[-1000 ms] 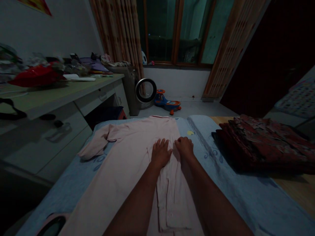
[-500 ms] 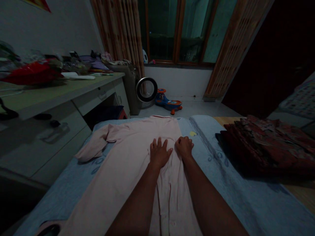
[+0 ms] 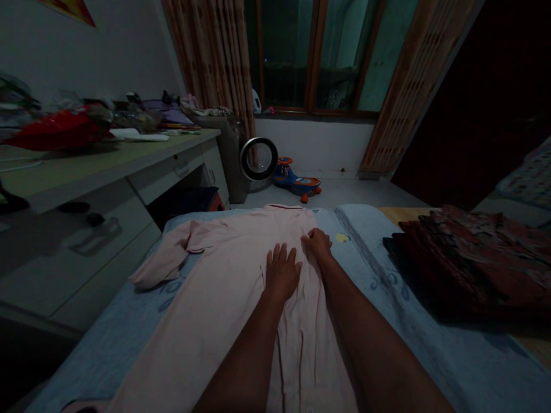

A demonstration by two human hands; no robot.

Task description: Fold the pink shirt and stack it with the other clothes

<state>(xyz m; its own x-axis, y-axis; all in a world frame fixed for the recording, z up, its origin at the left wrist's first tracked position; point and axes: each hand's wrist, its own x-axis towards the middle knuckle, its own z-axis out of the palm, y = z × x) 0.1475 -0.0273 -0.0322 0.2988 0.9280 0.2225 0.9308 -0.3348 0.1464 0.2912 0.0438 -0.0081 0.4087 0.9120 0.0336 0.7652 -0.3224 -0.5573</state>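
Observation:
A pale pink garment [image 3: 206, 310] with a collar and a buttoned front lies spread over a light blue bed cover [image 3: 370, 252]. Its one visible sleeve reaches out to the left. My left hand [image 3: 282, 272] rests flat on the upper front, fingers apart. Further up and to the right, my right hand [image 3: 317, 243] has its fingers curled closed on the garment's right edge. Creases run down the cloth below and between both hands. The fabric under my right palm is hidden.
Folded dark red patterned cloths [image 3: 482, 264] are stacked at the right. Along the left stands a desk [image 3: 172, 146] with a red bag [image 3: 60, 131] on it. Beyond the bed are an open round washer door [image 3: 275, 158] and a blue and orange ride-on toy [image 3: 297, 180].
My right hand has shifted slightly up along the garment's right edge, still closed. My left hand stays flat on the cloth in nearly the same spot. The view has tilted a little.

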